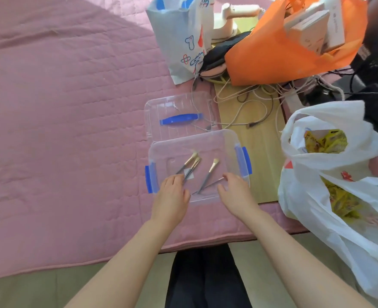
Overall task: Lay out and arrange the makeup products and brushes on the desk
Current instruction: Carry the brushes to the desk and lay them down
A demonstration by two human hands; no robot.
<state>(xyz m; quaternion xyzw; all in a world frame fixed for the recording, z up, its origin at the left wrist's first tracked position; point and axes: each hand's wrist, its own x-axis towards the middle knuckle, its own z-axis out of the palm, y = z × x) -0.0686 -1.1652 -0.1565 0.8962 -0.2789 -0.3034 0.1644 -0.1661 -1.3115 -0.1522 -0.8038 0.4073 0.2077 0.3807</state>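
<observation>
Head view: a clear plastic box (228, 138) with blue latches (149, 178) is seen near the middle, set partly on a pink quilted cover (61, 130) and partly on the wooden tabletop (261, 163) to its right. Its clear lid (156, 107), fitted with a blue handle (180, 118), is laid flat just beyond the box, touching its far edge.

Three makeup brushes are contained in the box. Two brushes (189, 162) are laid side by side at the left, bristles pointed far and to the right. A third brush (210, 172) is laid apart from them at the right, at much the same angle. A thin metal stick (208, 185) is crossed under the third brush's handle.

The left hand (172, 192) is placed at the near left corner of the box, its fingers bent down over the near ends of the two left brushes. Whether those handles are gripped cannot be told. The right hand (234, 192) is held loosely spread at the near right corner, thumb apart from the fingers, with a fingertip at the right end of the stick.

A white plastic bag (317, 196) with yellow packets (325, 141) inside is seen to the right of the box. Far off, an orange bag (272, 58) and a white printed bag (179, 41) are stood, with tangled cables (245, 103) spread on the tabletop between them and the box.
</observation>
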